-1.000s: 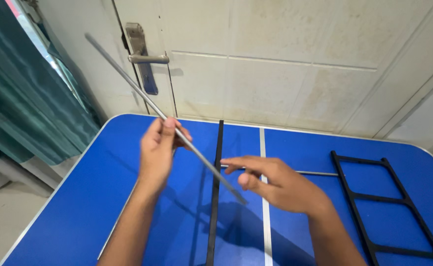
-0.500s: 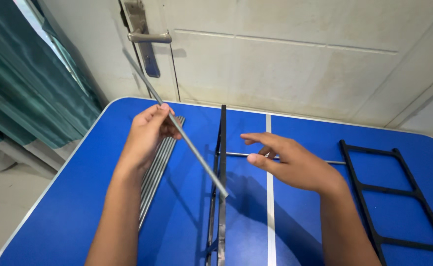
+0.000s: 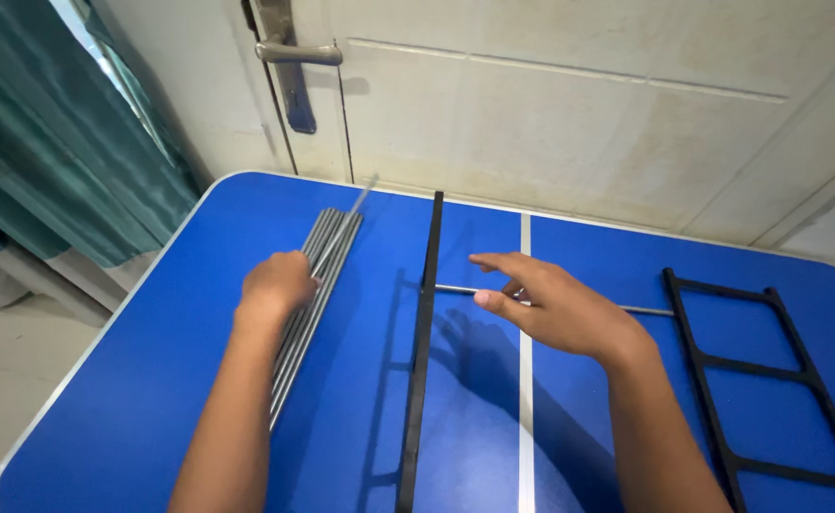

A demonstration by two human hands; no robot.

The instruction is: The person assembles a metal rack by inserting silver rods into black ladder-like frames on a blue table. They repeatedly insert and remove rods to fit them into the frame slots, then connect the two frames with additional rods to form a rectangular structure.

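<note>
At centre of the blue table (image 3: 151,380), our right hand (image 3: 555,309) pinches a thin metal rod (image 3: 645,311) lying flat: thumb and bent index closed on it, other fingers spread loose. The rod runs from 3 o'clock toward 9 o'clock, its left end meeting the black frame rail (image 3: 422,361) that stands on edge and runs 12 to 6 through the table middle.

At 9 o'clock of the rail, our left hand (image 3: 275,285) is curled shut on a single grey rod (image 3: 351,211), blurred, its tip pointing to 1 o'clock. Hand sits over the bundle of grey rods (image 3: 294,342) lying on the table, 12-to-6 with a slight slant.

At 3 o'clock, well apart from the hands, a black ladder-shaped frame (image 3: 759,366) lies flat.

At 12 o'clock beyond the table: off-white door (image 3: 579,104) with metal lever handle (image 3: 294,52). At 10 o'clock: teal curtain (image 3: 47,142).
</note>
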